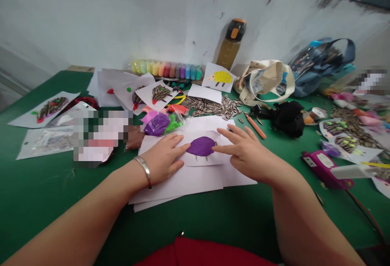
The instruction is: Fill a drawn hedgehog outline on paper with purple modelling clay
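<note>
A flat purple oval of clay (201, 146) covers the body of a small animal drawing on a white paper card (195, 161). Two short drawn legs show below it. My left hand (164, 158), with a silver bracelet at the wrist, lies open on the paper, its index fingertip at the oval's left edge. At the right edge, my right hand (248, 150) has its fingers apart, one fingertip touching the clay beside a small dark speck that I cannot make out clearly. Under the card are several white sheets (195, 184). Just behind stands a pile of striped sunflower seeds (213, 106).
Bagged purple clay (157, 124) and green clay (175, 122) lie behind my left hand. An orange pen-like tool (255, 125), a black cloth bundle (288, 119) and a magenta device (326, 168) are rightward. A bottle (230, 44) and clay tubs (170, 70) line the wall.
</note>
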A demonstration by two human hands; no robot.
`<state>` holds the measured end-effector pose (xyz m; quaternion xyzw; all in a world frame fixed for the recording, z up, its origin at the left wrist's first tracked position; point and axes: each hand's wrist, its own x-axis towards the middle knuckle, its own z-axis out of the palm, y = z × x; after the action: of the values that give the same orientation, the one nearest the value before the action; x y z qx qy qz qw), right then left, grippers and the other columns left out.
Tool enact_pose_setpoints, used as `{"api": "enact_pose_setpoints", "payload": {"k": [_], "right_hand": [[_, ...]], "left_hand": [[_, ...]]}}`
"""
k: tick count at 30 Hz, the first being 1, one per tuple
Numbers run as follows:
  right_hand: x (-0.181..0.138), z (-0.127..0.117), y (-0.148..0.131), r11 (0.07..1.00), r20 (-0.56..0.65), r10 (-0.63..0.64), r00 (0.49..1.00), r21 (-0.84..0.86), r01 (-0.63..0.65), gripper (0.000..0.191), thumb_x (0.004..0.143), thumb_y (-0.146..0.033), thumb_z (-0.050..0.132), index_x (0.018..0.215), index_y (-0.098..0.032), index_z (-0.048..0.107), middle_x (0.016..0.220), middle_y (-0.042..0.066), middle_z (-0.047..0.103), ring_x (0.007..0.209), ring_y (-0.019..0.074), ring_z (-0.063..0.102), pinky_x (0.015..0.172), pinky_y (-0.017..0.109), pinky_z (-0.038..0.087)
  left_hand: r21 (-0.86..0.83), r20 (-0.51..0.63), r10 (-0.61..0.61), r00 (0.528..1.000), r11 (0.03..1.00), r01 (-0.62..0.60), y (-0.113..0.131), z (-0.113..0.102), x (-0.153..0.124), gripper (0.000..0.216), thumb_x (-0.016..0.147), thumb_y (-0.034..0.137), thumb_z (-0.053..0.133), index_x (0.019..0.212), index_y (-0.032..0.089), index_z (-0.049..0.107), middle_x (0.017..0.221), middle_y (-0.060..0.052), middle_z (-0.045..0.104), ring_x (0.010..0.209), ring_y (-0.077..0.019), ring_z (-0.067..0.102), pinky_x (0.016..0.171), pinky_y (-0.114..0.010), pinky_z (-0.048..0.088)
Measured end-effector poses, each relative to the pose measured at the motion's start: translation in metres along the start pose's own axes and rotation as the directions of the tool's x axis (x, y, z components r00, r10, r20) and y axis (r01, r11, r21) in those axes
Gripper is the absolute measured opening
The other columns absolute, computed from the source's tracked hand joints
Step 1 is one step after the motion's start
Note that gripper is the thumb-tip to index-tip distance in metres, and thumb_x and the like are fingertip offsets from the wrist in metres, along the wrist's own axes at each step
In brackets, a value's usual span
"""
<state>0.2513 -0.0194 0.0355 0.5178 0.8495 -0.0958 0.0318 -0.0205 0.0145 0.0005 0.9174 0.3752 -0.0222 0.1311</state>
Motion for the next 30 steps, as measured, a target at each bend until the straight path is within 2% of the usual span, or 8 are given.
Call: {"api": "enact_pose_setpoints", "payload": {"k": [5,14,20,26,30], "right_hand": [[0.003,0.006,-0.006,1.0,0.033,-0.008,0.999,-0.006,0.008,0.06,0.076,-0.006,0.043,0.12,-0.043,0.063,0.151,-0.002,0.034,0.141,0.0361,0.02,0.106,0.07,0.014],[0.004,0.011,-0.012,1.0,0.014,-0.011,1.0,-0.023,0.012,0.056,0.076,-0.007,0.045,0.113,-0.042,0.067,0.149,-0.003,0.038,0.141,0.0355,0.021,0.108,0.069,0.011],[0.004,0.006,-0.01,1.0,-0.006,-0.006,1.0,0.005,0.006,0.062,0.075,-0.005,0.044,0.12,-0.044,0.062,0.151,-0.002,0.035,0.142,0.034,0.019,0.107,0.068,0.015],[0.007,0.011,-0.013,0.999,0.005,-0.044,0.999,0.004,0.044,0.055,0.078,-0.009,0.045,0.115,-0.043,0.066,0.149,-0.001,0.039,0.14,0.0355,0.023,0.107,0.07,0.011],[0.008,0.011,-0.014,0.999,-0.002,-0.05,0.999,0.013,0.05,0.058,0.077,-0.007,0.045,0.119,-0.043,0.063,0.15,-0.002,0.036,0.141,0.0341,0.021,0.108,0.068,0.012]], "left_hand": [[0.001,-0.021,0.015,1.0,1.0,-0.015,-0.001,0.002,0.0,0.049,0.089,0.027,0.051,0.136,0.015,0.048,0.143,-0.018,0.041,0.133,-0.0357,0.034,0.109,-0.052,0.03],[-0.041,-0.07,0.029,0.997,0.999,-0.032,-0.003,0.004,-0.002,0.048,0.088,0.028,0.051,0.134,0.017,0.05,0.143,-0.017,0.043,0.133,-0.0355,0.035,0.108,-0.053,0.031],[-0.018,-0.045,0.023,0.999,1.0,-0.024,-0.002,0.003,-0.002,0.05,0.088,0.028,0.052,0.136,0.016,0.049,0.143,-0.018,0.042,0.133,-0.0361,0.035,0.109,-0.053,0.031],[-0.033,-0.071,0.033,0.997,0.999,-0.035,-0.003,0.002,-0.002,0.047,0.088,0.027,0.052,0.134,0.016,0.051,0.142,-0.017,0.044,0.132,-0.0353,0.036,0.109,-0.052,0.031],[-0.028,-0.067,0.036,0.997,0.999,-0.038,-0.003,0.003,-0.002,0.047,0.089,0.028,0.05,0.134,0.016,0.05,0.143,-0.017,0.043,0.133,-0.035,0.035,0.109,-0.052,0.032]]}}
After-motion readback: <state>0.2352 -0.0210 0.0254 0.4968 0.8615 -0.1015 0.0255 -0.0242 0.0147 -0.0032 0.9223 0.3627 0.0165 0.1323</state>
